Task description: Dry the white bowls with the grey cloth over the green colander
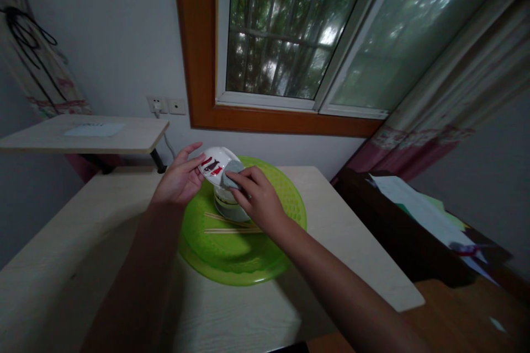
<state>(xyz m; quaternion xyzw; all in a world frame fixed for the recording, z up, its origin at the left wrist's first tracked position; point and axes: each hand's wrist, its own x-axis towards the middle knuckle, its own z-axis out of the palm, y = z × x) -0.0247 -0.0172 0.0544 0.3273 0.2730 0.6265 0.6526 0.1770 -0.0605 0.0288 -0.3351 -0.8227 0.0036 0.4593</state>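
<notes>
White bowl (212, 166), fish-patterned, is pinched in our left hand (181, 177) above the green basket's (244, 271) far rim; right (257, 197) presses grey cloth (233, 172).

Chopsticks (226, 231): one end hidden behind right hand (260, 201); writing on paper (95, 130) blurred.

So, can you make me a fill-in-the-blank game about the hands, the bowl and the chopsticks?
1. The left hand holds a bowl that, apart from its pictures, is ____ in colour.
2. The right hand presses a pad of a ____ colour against the bowl.
3. The chopsticks lie on a tray whose colour is ____.
4. The tray's shape is ____.

Missing words: white; grey; green; round
</notes>
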